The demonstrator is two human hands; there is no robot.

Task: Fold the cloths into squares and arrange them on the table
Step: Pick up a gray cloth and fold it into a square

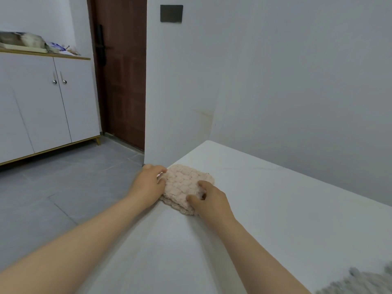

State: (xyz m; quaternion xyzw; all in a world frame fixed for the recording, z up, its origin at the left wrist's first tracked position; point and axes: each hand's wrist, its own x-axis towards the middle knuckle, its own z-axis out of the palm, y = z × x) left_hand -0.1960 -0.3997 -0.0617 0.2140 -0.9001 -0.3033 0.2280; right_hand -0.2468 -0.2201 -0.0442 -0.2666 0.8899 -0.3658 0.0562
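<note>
A fluffy beige cloth [184, 183], folded into a thick square, lies near the far left corner of the white table [275, 209]. My left hand [148, 183] holds its left edge, fingers curled round the side. My right hand [210, 200] grips its near right corner, thumb and fingers bent onto the top. A grey cloth [364, 281] shows blurred at the bottom right edge of the view.
The table's left edge runs just beside my left hand, with grey tiled floor [63, 187] below. A white wall [297, 81] stands behind the table. A white cabinet [42, 102] and a brown door [123, 71] are at the far left.
</note>
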